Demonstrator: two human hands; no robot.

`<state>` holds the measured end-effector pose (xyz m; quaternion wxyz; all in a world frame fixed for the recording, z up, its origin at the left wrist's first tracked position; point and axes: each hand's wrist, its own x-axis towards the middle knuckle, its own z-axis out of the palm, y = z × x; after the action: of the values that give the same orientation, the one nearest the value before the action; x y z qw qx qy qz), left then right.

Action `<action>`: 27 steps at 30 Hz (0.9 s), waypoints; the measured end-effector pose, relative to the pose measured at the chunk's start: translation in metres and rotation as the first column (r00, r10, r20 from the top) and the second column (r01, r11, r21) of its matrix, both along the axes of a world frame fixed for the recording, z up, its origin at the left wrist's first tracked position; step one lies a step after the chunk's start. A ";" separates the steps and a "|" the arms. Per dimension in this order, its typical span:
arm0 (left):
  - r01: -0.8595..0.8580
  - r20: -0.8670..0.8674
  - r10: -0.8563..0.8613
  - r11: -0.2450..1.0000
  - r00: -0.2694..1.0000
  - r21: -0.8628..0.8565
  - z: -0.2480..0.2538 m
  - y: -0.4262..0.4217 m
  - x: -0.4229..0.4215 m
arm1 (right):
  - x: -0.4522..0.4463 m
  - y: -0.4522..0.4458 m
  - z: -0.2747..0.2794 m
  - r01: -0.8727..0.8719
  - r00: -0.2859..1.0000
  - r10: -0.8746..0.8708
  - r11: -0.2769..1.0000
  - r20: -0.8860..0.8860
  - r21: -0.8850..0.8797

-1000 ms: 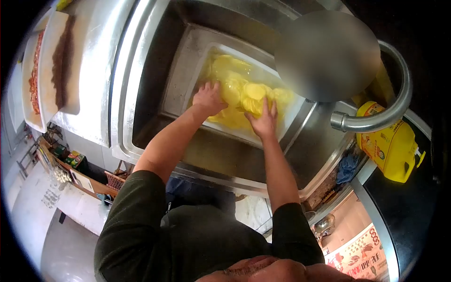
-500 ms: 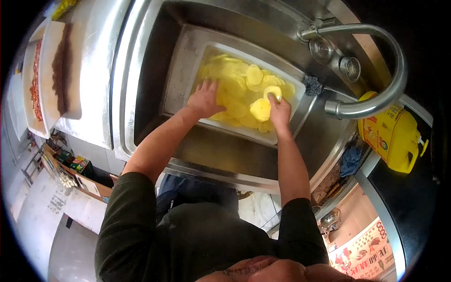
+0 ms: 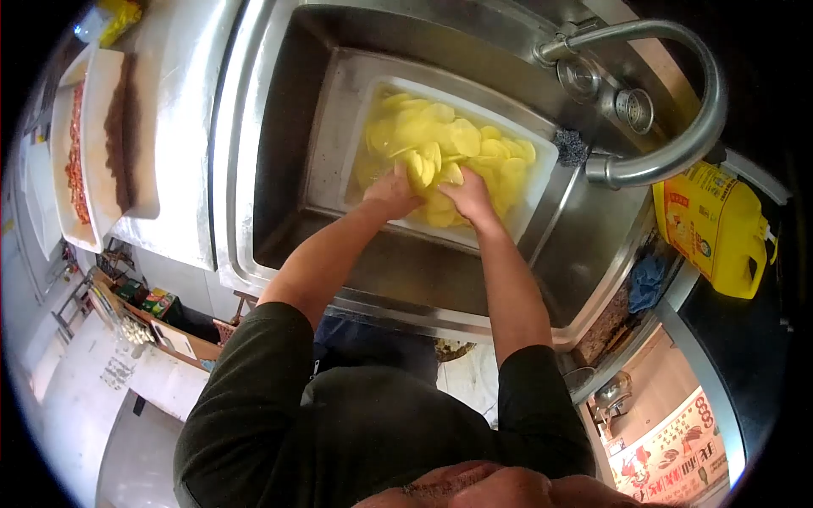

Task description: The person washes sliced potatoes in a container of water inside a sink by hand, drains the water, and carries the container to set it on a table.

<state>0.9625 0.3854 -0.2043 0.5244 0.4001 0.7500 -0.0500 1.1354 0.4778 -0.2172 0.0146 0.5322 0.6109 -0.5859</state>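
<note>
A white rectangular tub (image 3: 546, 165) stands in the steel sink (image 3: 398, 275), with water and many thin yellow potato slices (image 3: 461, 137) in it. My left hand (image 3: 392, 195) is at the tub's near side, closed round several slices that stand on edge between its thumb and fingers. Close beside it, my right hand (image 3: 468, 198) is curled over a slice or more at the thumb; its fingertips are partly hidden among the slices. Both hands are low in the tub, a short gap apart.
A curved steel faucet (image 3: 720, 102) arches over the sink's right side. A dark scrubber (image 3: 570, 147) and a drain strainer (image 3: 635, 110) lie near it. A yellow jug (image 3: 707, 224) stands at the right. On the left counter is a long white tray (image 3: 106, 152) with red food.
My right hand has moved left, and my left hand right, so they are now close together. The slices are heaped higher, and my left hand now grips some.
</note>
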 end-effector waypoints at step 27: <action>-0.396 0.176 0.358 0.756 0.917 0.521 -0.011 0.027 -0.030 | 0.028 -0.046 -0.017 -0.142 0.982 0.098 0.945 0.161 0.294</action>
<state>0.9325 0.4126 -0.2149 0.4116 0.3750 0.7799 0.2858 1.1630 0.4315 -0.2343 0.0125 0.5309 0.7224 -0.4428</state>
